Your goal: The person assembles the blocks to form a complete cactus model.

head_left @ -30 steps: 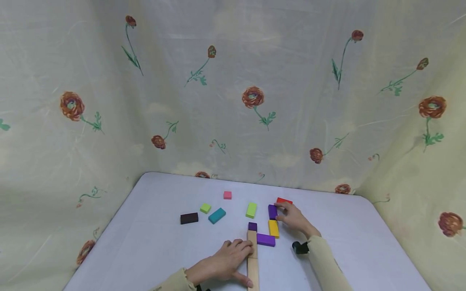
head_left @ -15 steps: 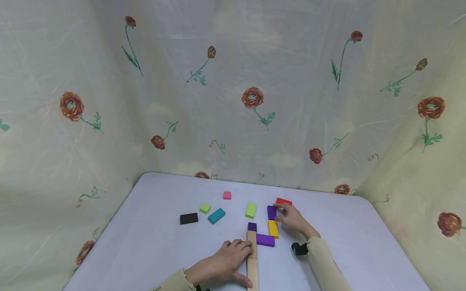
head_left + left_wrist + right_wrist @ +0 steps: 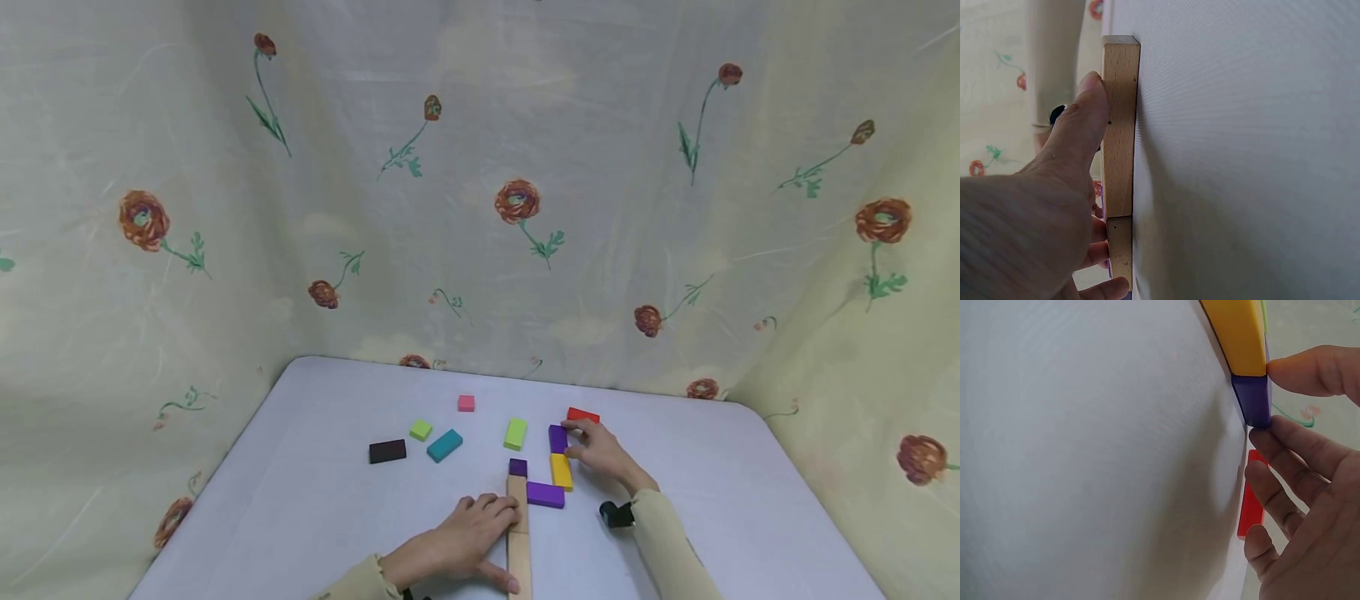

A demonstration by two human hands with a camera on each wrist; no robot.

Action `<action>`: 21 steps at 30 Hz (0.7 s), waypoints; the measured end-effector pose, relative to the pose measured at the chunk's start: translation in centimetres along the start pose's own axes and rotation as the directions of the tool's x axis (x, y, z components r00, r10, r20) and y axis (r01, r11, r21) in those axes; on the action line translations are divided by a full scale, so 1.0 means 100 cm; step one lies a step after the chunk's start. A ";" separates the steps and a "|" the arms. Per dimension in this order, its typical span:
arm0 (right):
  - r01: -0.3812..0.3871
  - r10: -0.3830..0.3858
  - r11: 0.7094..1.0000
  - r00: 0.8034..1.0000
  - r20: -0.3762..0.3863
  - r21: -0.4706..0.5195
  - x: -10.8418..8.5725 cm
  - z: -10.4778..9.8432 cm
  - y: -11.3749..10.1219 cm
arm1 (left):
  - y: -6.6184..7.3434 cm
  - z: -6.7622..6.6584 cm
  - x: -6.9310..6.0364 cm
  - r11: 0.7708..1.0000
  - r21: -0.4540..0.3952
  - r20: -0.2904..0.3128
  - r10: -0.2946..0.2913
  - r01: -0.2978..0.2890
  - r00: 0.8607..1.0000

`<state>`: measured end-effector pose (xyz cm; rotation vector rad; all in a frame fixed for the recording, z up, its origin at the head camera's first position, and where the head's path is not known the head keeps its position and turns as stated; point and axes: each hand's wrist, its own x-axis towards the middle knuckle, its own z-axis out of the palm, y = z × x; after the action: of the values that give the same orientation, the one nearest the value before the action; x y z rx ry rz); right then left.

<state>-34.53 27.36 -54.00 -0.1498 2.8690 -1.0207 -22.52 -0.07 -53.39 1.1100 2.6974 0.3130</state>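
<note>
One great big pale cloth [image 3: 615,208] with red flowers hangs behind and around the white table [image 3: 322,517]. Two cream sleeves [image 3: 671,542] reach in over the table, and a black gadget [image 3: 617,515] sits by the right wrist.

The left hand [image 3: 476,537] is spread wide, with its thumb on the near wooden block [image 3: 520,554] and its fingers on the far wooden block [image 3: 521,492]. Those two touch end to end in a straight line. The right hand [image 3: 600,454] is narrow: its thumb and fingertips pinch the blue-purple block [image 3: 557,439] from end to end (the thumb is right by the yellow one).

Next come the middle-sized blocks. The long purple block [image 3: 545,495] sticks out sideways from the far wooden block. By its other end lies the yellow block [image 3: 562,472], which touches the blue-purple block. The red block [image 3: 582,414] is just past that, and the lime green block [image 3: 515,433] lies to the left. Farther left are the teal block [image 3: 445,446] and the black block [image 3: 387,452].

Littlest are the dark purple cube [image 3: 518,467] at the wooden line's far tip, the small green block [image 3: 421,430] near the teal one, and the small pink block [image 3: 466,403] farther back.
</note>
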 end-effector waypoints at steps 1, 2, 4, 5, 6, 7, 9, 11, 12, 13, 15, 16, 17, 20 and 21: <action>0.001 -0.001 1.000 1.000 0.000 0.003 0.000 0.000 0.000 | 0.000 0.000 0.000 1.000 0.000 0.000 0.000 0.000 1.000; 0.002 -0.002 1.000 1.000 0.000 0.005 0.000 0.000 0.000 | 0.000 0.000 0.000 1.000 -0.002 0.000 0.001 -0.001 1.000; 0.007 -0.007 1.000 1.000 0.000 0.006 0.000 0.001 0.000 | -0.001 0.000 0.000 1.000 -0.003 0.001 0.001 -0.001 1.000; 0.011 -0.011 1.000 1.000 0.000 0.006 0.001 0.001 0.000 | 0.000 0.000 0.000 1.000 -0.001 0.000 0.001 -0.001 1.000; 0.013 -0.013 1.000 1.000 0.000 0.007 0.001 0.001 0.000 | 0.000 0.000 0.000 1.000 0.000 -0.001 0.001 -0.001 1.000; 0.012 -0.012 1.000 1.000 -0.001 0.011 0.001 0.001 0.001 | -0.001 0.000 0.000 1.000 -0.001 0.000 0.001 -0.001 1.000; 0.016 -0.016 1.000 1.000 -0.001 0.012 0.001 0.000 0.001 | -0.001 0.000 0.000 1.000 -0.001 0.000 0.001 -0.001 1.000; 0.017 -0.017 1.000 1.000 -0.001 0.014 0.001 0.000 0.001 | -0.001 0.000 0.000 1.000 0.001 0.002 0.001 -0.001 1.000; 0.015 -0.015 1.000 1.000 0.000 0.016 0.001 0.000 0.001 | -0.001 0.000 0.000 1.000 -0.001 0.004 0.001 -0.001 1.000; 0.014 -0.014 1.000 1.000 0.000 0.017 0.001 0.000 0.001 | -0.001 0.000 0.000 1.000 -0.002 0.006 0.000 0.000 1.000; 0.010 -0.010 1.000 1.000 0.000 0.018 0.001 0.000 0.001 | -0.001 0.000 0.001 1.000 -0.002 0.010 -0.001 0.001 1.000; 0.007 -0.007 1.000 1.000 0.000 0.016 0.001 0.000 0.001 | -0.001 0.000 0.001 1.000 -0.002 0.010 -0.002 0.002 1.000; 0.004 -0.004 1.000 1.000 0.001 0.017 0.001 0.000 0.001 | -0.001 0.000 0.001 1.000 -0.001 0.010 -0.003 0.003 1.000; 0.000 0.000 1.000 1.000 0.003 0.023 0.001 0.001 0.001 | 0.000 -0.001 0.000 1.000 0.000 0.008 -0.003 0.003 1.000; 0.001 -0.001 1.000 1.000 0.003 0.028 0.001 0.001 0.001 | 0.000 -0.001 -0.001 1.000 0.000 0.006 -0.002 0.002 1.000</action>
<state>-34.63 27.39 -54.16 -0.1507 2.8508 -1.0586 -22.48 -0.12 -53.30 1.1059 2.6936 0.3091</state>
